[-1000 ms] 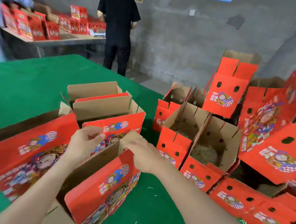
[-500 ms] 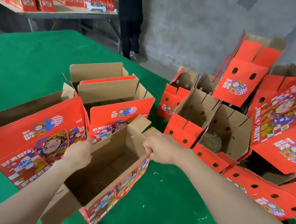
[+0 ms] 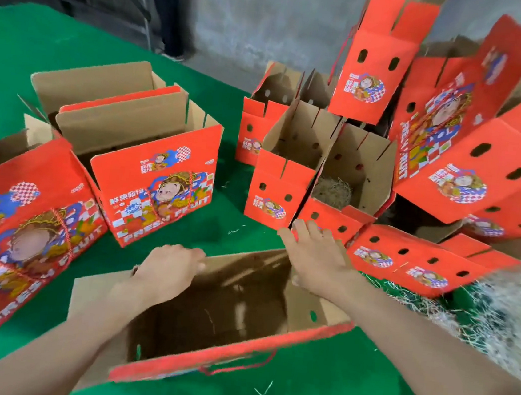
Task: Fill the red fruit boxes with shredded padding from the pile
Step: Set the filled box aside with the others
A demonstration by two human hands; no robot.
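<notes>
Left fingers (image 3: pixel 195 256): curled over the far rim of the open box, pinching the cardboard edge.
Left hand (image 3: pixel 166 271): at the far left corner of that box, knuckles up, forearm running in from the lower left.
Right fingers (image 3: pixel 308 233): straight and close together, pointing away, lying flat on the box's right end flap.
Right hand (image 3: pixel 318 263): palm down over the far right corner of the box; the thumb's contact cannot be made out.
Open box (image 3: pixel 236 357): nearest the front edge of the green table (image 3: pixel 42 55), mouth up, brown floor showing, red outer wall and red cord handle facing the front.
Padding pile (image 3: pixel 508 307): pale shredded strands, at the right edge of the table, just beside the right forearm, apart from the open box.
Filled box (image 3: pixel 365 163): middle of the table, beyond the right hand, tilted, a nest of padding in its bottom.
Printed boxes (image 3: pixel 154 186): two, upright, flaps up, toward the left edge.
Stacked boxes (image 3: pixel 468 167): heaped and tilted, far right corner, blurred.
</notes>
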